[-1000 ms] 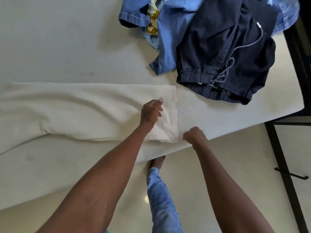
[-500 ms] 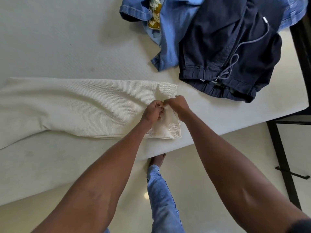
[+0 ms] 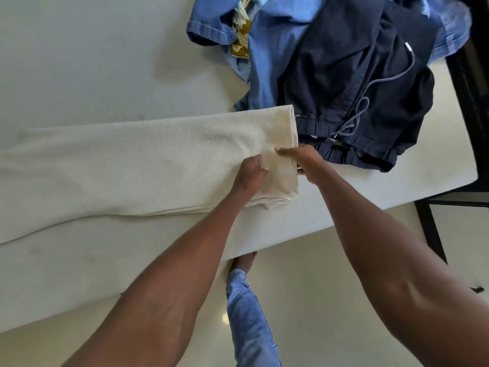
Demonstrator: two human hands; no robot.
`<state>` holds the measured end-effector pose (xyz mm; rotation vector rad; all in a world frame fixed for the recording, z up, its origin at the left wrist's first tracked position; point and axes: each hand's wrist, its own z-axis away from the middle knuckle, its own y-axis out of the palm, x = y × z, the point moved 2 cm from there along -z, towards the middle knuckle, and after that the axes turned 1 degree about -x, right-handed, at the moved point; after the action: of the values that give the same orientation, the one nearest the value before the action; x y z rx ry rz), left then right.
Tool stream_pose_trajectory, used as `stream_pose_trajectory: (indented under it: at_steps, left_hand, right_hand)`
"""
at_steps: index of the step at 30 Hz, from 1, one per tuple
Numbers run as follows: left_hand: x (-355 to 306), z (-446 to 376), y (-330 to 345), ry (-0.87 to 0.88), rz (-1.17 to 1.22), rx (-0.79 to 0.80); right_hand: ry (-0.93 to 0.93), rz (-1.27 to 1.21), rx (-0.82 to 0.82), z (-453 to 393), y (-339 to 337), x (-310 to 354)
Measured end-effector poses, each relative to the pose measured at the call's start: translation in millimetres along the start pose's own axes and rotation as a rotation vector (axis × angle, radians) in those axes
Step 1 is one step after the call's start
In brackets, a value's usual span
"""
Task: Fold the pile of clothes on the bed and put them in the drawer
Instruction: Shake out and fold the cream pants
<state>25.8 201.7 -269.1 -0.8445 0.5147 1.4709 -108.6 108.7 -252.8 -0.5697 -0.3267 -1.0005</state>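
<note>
A long cream ribbed garment (image 3: 137, 165) lies flat across the white bed (image 3: 79, 62), its right end folded over. My left hand (image 3: 250, 174) presses on that end with curled fingers gripping the fabric. My right hand (image 3: 304, 161) grips the garment's right edge, thumb on top. Behind it lies the pile: dark navy drawstring trousers (image 3: 357, 83), blue denim pieces (image 3: 267, 56) and a yellow patterned cloth (image 3: 242, 35). No drawer is in view.
The bed's front edge runs diagonally below my hands, with pale floor (image 3: 330, 287) beyond it. A black frame (image 3: 434, 234) stands at the right. My leg in blue jeans (image 3: 246, 313) and a bare foot are by the bed.
My right hand came up from the bed's edge to the garment's right end, and both hands now grip it. The end has shifted right, closer to the navy trousers.
</note>
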Motion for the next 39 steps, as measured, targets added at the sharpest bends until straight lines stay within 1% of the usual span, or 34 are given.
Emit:
stream_pose_trajectory:
  at_steps: [2,4,5,8,9,10,12,15,16,17,18,19,21,22,23,24,25,26,28,29,31,33,34,35,36,38,39]
  left_hand:
    - [-2.5,-2.2,-4.2,-0.072,0.059,0.060]
    - [-9.4,-3.1,-8.4,-0.111,0.164,0.112]
    - [-12.3,-3.3,-10.3,-0.125,0.220,0.144]
    - [-25.0,5.1,-20.5,-0.219,0.429,0.218]
    - [-27.5,6.8,-25.9,-0.242,0.497,0.239]
    - [-30.4,7.7,-33.1,-0.243,0.563,0.263]
    - [-34.3,9.4,-54.7,-0.203,0.657,0.268]
    - [-27.1,13.2,-95.6,-0.214,0.721,0.235]
    - [-19.7,14.6,-110.5,-0.226,0.724,0.198]
    - [-13.2,17.5,-126.6,-0.249,0.725,0.152]
    - [-6.3,19.7,-141.3,-0.263,0.729,0.122]
    - [-0.5,22.8,-156.0,-0.266,0.739,0.090]
    - [13.5,30.7,-189.4,-0.261,0.766,0.038]
    - [21.6,35.8,-208.4,-0.246,0.781,0.011]
    - [28.0,40.9,-225.0,-0.225,0.788,-0.008]
    - [35.4,46.1,-240.8,-0.205,0.790,-0.039]
    - [41.2,50.4,-254.3,-0.191,0.783,-0.088]
    - [49.2,52.8,-268.4,-0.200,0.735,-0.162]
    - [68.2,50.0,-286.2,-0.303,0.569,-0.324]
    - [74.4,48.5,-289.9,-0.375,0.469,-0.373]
    - [83.2,45.2,-295.1,-0.440,0.344,-0.390]
    - [85.1,42.9,-296.8,-0.418,0.315,-0.328]
    - [85.3,41.7,-296.6,-0.405,0.310,-0.289]
    - [85.9,39.8,-296.4,-0.391,0.296,-0.254]
    - [87.3,37.8,-295.9,-0.373,0.284,-0.239]
    - [85.9,38.6,-293.6,-0.320,0.303,-0.235]
    - [86.4,38.8,-292.7,-0.296,0.308,-0.258]
  right_hand:
    - [-0.024,0.061,0.036,2.9,0.3,-9.4]
    - [-0.058,0.032,0.046,5.9,3.1,-12.5]
    - [-0.093,0.025,0.026,9.0,4.1,-8.6]
    - [-0.287,0.131,-0.195,25.0,9.0,18.3]
    - [-0.333,0.159,-0.224,33.5,16.3,29.1]
    - [-0.356,0.166,-0.195,44.6,29.0,38.8]
    - [-0.368,0.159,-0.011,71.8,66.3,53.1]
    - [-0.395,0.274,0.235,105.9,111.7,63.0]
    - [-0.380,0.270,0.332,112.1,119.8,63.4]
    - [-0.360,0.214,0.413,117.2,125.2,64.2]
    - [-0.354,0.127,0.432,120.6,126.7,65.6]
    - [-0.365,0.016,0.376,122.0,125.6,67.5]
    - [-0.409,-0.180,0.091,118.9,125.8,69.5]
    - [-0.431,-0.189,-0.061,115.3,128.1,67.1]
    - [-0.456,-0.128,-0.190,109.1,129.6,61.6]
    - [-0.473,-0.027,-0.259,103.1,132.9,53.8]
    - [-0.483,0.091,-0.256,96.9,139.3,43.0]
    - [-0.481,0.227,-0.205,94.8,153.5,30.9]
    - [-0.466,0.458,-0.100,96.9,183.5,3.9]
    - [-0.445,0.480,-0.095,98.9,193.3,-8.4]
    - [-0.397,0.362,-0.172,104.5,207.5,-25.6]
    - [-0.295,0.226,-0.265,108.1,214.7,-32.6]
    - [-0.261,0.192,-0.289,109.5,217.8,-33.2]
    - [-0.270,0.200,-0.316,113.0,222.7,-30.0]
    - [-0.342,0.264,-0.356,116.1,227.3,-24.8]
    - [-0.625,0.556,-0.425,119.7,241.3,-11.7]
    - [-0.755,0.710,-0.432,119.6,250.3,-5.6]
